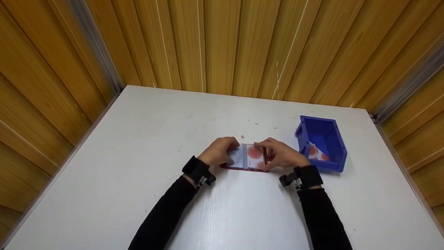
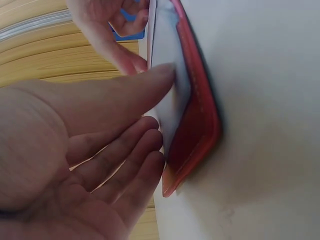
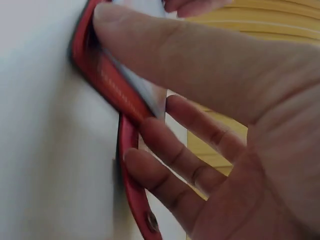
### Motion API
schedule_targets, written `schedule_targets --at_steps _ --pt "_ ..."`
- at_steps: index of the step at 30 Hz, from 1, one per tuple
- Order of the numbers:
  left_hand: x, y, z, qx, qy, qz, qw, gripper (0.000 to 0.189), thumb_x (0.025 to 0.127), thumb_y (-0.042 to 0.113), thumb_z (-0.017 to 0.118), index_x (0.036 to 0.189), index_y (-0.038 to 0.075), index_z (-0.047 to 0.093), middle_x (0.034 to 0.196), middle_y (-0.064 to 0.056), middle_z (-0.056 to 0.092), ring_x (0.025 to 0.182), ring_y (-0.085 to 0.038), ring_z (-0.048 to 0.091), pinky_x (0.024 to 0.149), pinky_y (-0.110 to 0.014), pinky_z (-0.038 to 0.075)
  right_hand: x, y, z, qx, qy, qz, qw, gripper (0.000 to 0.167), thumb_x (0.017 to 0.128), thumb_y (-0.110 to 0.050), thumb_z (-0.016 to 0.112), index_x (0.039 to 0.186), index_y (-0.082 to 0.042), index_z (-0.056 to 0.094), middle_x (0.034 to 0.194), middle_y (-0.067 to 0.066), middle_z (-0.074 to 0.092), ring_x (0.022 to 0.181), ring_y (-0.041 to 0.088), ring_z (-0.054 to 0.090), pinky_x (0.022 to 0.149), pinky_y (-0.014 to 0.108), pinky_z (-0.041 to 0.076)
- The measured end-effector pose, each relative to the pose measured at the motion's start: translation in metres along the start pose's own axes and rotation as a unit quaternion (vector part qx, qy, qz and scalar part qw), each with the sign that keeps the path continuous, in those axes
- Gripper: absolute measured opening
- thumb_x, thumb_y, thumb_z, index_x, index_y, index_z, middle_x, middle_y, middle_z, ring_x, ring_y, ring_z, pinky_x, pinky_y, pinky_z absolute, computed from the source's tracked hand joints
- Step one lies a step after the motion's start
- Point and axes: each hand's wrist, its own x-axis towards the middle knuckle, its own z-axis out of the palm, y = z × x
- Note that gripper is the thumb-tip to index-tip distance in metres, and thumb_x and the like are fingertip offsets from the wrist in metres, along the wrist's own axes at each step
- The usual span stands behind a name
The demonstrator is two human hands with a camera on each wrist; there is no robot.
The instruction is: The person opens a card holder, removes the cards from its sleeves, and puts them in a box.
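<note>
An opened red card holder (image 1: 247, 169) with clear sleeves lies on the table between the two hands. Beneath its right sleeve shows a white card with reddish circles (image 1: 255, 152); the left side looks pale. My left hand (image 1: 219, 151) holds the left end, thumb on the pale sleeve (image 2: 172, 95) and fingertips at the far edge. On the right end, my right hand (image 1: 282, 153) grips with its thumb near the front corner and fingers along the edge. A red strap (image 3: 131, 180) with a metal snap (image 3: 151, 220) extends below those fingers in the right wrist view.
To the right of the right hand stands a blue plastic bin (image 1: 338, 139), with white and reddish printed cards (image 1: 317, 152) inside. The white table (image 1: 156, 121) meets yellow wood-look panels (image 1: 222, 45) at its back edge.
</note>
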Motion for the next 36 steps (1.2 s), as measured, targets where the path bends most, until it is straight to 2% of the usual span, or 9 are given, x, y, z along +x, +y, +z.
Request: schedule_targets --at_steps 7,11,13,17,19,21,22,29,36 --pt "0.003 0.005 0.012 -0.02 -0.024 0.03 0.9991 0.048 0.086 -0.003 0.076 0.132 -0.003 0.063 0.124 -0.015 0.071 0.115 -0.026 0.066 0.104 -0.037 0.052 0.0 0.003 -0.002 0.004 0.008 0.01 0.9999 0.088 0.074 -0.017 0.095 0.151 -0.009 0.054 0.113 0.012 0.057 0.096 0.025 0.058 0.079 0.028 0.05" --pt "0.006 0.008 0.022 -0.147 -0.012 -0.023 0.9889 0.049 0.095 0.006 0.07 0.14 -0.008 0.055 0.13 -0.018 0.068 0.121 -0.028 0.065 0.105 -0.037 0.053 0.002 0.002 -0.001 -0.003 0.007 0.0 1.0 0.087 0.074 -0.015 0.094 0.151 -0.008 0.053 0.112 0.013 0.058 0.095 0.025 0.057 0.078 0.027 0.05" --pt "0.007 0.011 0.026 -0.241 0.005 -0.071 0.9679 0.051 0.097 0.009 0.069 0.141 -0.01 0.053 0.133 -0.02 0.066 0.122 -0.028 0.064 0.105 -0.036 0.052 0.003 0.001 -0.001 -0.015 0.006 -0.001 0.9999 0.087 0.074 -0.015 0.094 0.151 -0.008 0.053 0.113 0.012 0.058 0.094 0.024 0.057 0.078 0.027 0.05" --pt "0.011 0.019 0.033 -0.411 0.034 -0.145 0.8996 0.051 0.098 0.009 0.066 0.141 -0.013 0.05 0.133 -0.025 0.063 0.12 -0.029 0.064 0.104 -0.036 0.053 0.004 -0.002 -0.002 -0.044 0.009 0.007 0.999 0.088 0.074 -0.017 0.095 0.151 -0.009 0.053 0.116 0.011 0.06 0.095 0.023 0.056 0.08 0.031 0.049" --pt "0.013 0.023 0.036 -0.449 0.043 -0.163 0.8773 0.048 0.098 0.009 0.065 0.139 -0.014 0.051 0.13 -0.027 0.064 0.116 -0.029 0.066 0.102 -0.036 0.054 0.003 -0.002 -0.002 -0.049 0.01 0.012 0.9987 0.088 0.074 -0.018 0.095 0.151 -0.009 0.054 0.116 0.01 0.06 0.096 0.023 0.055 0.081 0.033 0.049" --pt "0.013 0.026 0.04 -0.463 0.054 -0.173 0.8676 0.044 0.098 0.008 0.064 0.135 -0.014 0.053 0.128 -0.026 0.064 0.114 -0.029 0.067 0.101 -0.036 0.056 0.001 -0.002 -0.001 -0.048 0.01 0.014 0.9987 0.088 0.073 -0.017 0.095 0.15 -0.009 0.054 0.115 0.01 0.06 0.096 0.023 0.056 0.081 0.033 0.049" --pt "0.014 0.027 0.04 -0.452 0.061 -0.175 0.8728 0.042 0.098 0.008 0.064 0.133 -0.013 0.055 0.126 -0.024 0.065 0.112 -0.028 0.067 0.1 -0.035 0.056 0.001 -0.002 -0.002 -0.047 0.01 0.013 0.9988 0.088 0.073 -0.017 0.095 0.15 -0.009 0.054 0.114 0.01 0.06 0.096 0.023 0.056 0.081 0.032 0.049" --pt "0.017 0.027 0.049 -0.271 0.112 -0.148 0.9444 0.035 0.094 0.014 0.068 0.125 -0.003 0.068 0.112 -0.013 0.074 0.097 -0.017 0.068 0.085 -0.027 0.056 -0.001 0.002 -0.001 -0.047 0.017 0.007 0.9987 0.086 0.073 -0.02 0.095 0.149 -0.01 0.056 0.106 0.009 0.057 0.092 0.022 0.055 0.076 0.028 0.047" --pt "0.021 0.022 0.053 -0.239 0.107 -0.137 0.9554 0.028 0.093 0.005 0.068 0.12 -0.003 0.068 0.108 -0.013 0.076 0.091 -0.015 0.069 0.079 -0.024 0.057 0.002 0.002 -0.001 -0.032 0.007 -0.004 0.9995 0.087 0.072 -0.017 0.096 0.149 -0.009 0.055 0.105 0.009 0.057 0.09 0.022 0.056 0.075 0.027 0.049"
